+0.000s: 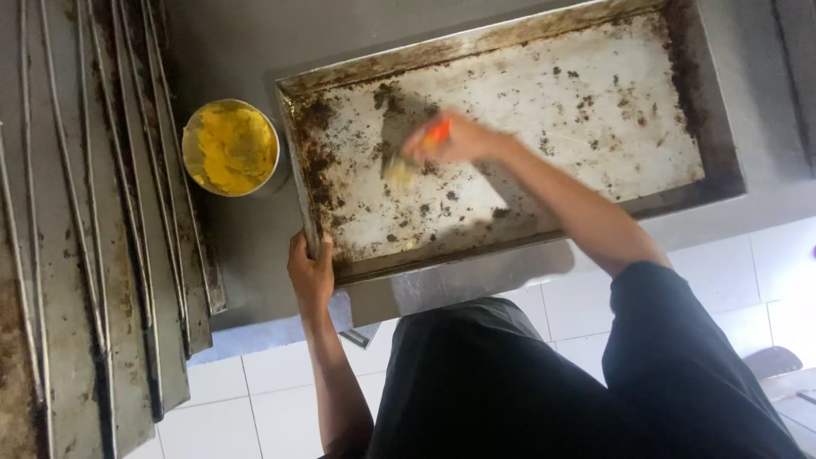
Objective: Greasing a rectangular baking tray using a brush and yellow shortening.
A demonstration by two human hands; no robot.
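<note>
While I look down from the head camera, I see my right hand (455, 138) just above the middle of the frame, its grip curled tight around the orange handle of a brush (408, 166). The hand is blurred, so I cannot count the fingers, but they are pressed together on the handle. The pale bristles touch the floor of a large rectangular baking tray (510, 42), left of its centre, beside a dark burnt patch.

My left hand (311, 272) sits at the lower left corner of that tray, grip closed over the rim: the fingers hook over the edge and the palm lies below it.

The tray fills the upper centre and upper right of the frame. Its metal is pale in the middle, flecked with black crumbs, and crusted dark brown along the walls and corners. It lies on a grey steel bench (229, 42).

A round tub of yellow paste (230, 148) stands on the bench in the upper left, just beside the tray's left wall but apart from it. Further left, a stack of stained trays (102, 255) leans in overlapping layers down the left edge of the frame.

White floor tiles (722, 263) show in the lower part, partly covered by my dark clothing.
</note>
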